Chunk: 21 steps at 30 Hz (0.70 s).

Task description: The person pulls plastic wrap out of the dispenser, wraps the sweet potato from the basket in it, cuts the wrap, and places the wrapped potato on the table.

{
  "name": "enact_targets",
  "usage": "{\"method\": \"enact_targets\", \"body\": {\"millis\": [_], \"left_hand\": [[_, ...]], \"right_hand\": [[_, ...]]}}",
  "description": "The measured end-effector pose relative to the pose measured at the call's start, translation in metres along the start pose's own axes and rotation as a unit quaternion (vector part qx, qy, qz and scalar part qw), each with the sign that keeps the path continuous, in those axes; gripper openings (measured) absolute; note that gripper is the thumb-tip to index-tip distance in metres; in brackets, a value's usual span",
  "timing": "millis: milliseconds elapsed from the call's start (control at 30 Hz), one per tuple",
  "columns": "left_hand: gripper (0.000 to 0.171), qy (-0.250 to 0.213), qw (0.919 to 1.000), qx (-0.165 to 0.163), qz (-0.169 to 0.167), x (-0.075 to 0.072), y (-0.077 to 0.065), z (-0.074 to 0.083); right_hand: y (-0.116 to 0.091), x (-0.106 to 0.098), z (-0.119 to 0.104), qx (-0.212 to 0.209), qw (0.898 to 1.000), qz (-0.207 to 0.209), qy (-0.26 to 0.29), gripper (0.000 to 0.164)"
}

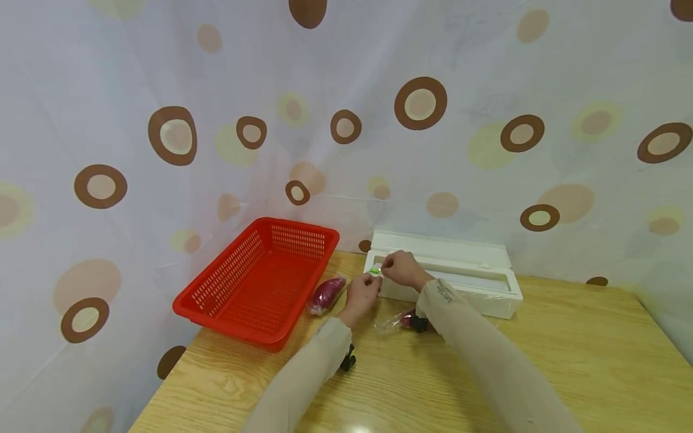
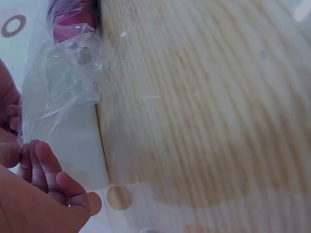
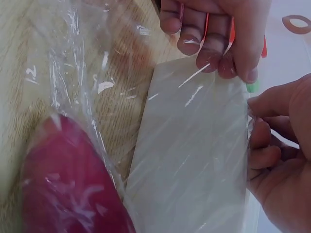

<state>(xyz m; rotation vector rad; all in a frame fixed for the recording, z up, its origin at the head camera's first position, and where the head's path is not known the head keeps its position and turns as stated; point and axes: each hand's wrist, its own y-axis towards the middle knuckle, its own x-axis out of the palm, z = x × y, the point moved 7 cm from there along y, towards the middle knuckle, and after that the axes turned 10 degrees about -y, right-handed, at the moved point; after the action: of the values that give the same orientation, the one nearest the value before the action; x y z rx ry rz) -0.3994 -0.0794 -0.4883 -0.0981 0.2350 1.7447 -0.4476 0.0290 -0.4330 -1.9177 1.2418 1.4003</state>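
A long white cling film box stands against the wall with its lid up and a green slider at its left end. Clear cling film hangs over the box's front and the table. My left hand pinches the film's edge near that end. Close beside it, my right hand also pinches the film edge, as the right wrist view shows. A purple-red oblong item lies under the film before the box; its kind is unclear. Black wrist gear partly hides it in the head view.
A red plastic basket with slotted sides stands on the left of the wooden table. Between basket and left hand lies another purple-red oblong item, shiny as if wrapped. A dotted curtain hangs behind.
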Motion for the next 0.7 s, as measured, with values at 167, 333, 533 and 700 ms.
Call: {"method": "enact_targets", "body": {"millis": [167,333,533,700], "left_hand": [[0.026,0.013,0.9999,-0.006,-0.009,0.002,0.001,0.001],[0.024,0.032,0.9992,-0.013,-0.020,0.003,-0.001,-0.001],[0.024,0.041,0.9989,-0.016,-0.015,0.001,-0.002,-0.004],[0.026,0.004,0.9993,-0.028,-0.023,0.000,-0.004,-0.004]], "right_hand": [[-0.001,-0.001,-0.002,-0.006,1.000,0.002,0.008,0.019],[-0.001,0.003,-0.002,-0.001,1.000,-0.005,0.016,0.021],[-0.001,0.004,-0.011,-0.017,1.000,-0.014,-0.003,0.018],[-0.001,0.003,-0.014,-0.022,0.999,-0.003,-0.024,0.016]]}}
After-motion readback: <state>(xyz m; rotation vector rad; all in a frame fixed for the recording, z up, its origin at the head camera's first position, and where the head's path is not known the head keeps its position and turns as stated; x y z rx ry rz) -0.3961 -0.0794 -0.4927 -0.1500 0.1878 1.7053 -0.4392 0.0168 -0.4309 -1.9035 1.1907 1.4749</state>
